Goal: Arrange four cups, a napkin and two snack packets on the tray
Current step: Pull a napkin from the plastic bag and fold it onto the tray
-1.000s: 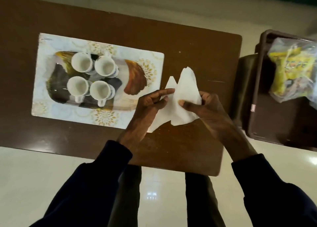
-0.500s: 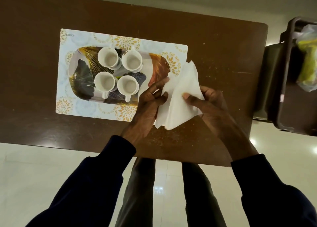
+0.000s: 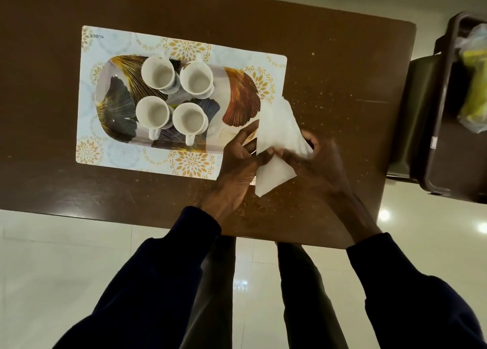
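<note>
A leaf-patterned oval tray (image 3: 239, 103) lies on a floral placemat (image 3: 110, 45) on the brown table. Several white cups (image 3: 158, 72) stand in a square on the tray's left half, empty and upright. Just off the tray's right end, both hands pinch a folded white napkin (image 3: 276, 127) above the table. My left hand (image 3: 237, 164) grips its left edge and my right hand (image 3: 316, 161) grips its right side. A yellow snack packet in clear plastic (image 3: 474, 69) rests in a dark bin at the far right.
The dark brown bin (image 3: 445, 127) stands beside the table's right edge, on a lower surface. Crumbs speckle the table (image 3: 329, 66) around my hands. The table's near edge runs just below my wrists, with pale floor tiles (image 3: 66, 269) beneath.
Both hands have carried the napkin left, closer to the tray's right end, and folded it narrower. The view has shifted left, pushing the bin toward the frame edge.
</note>
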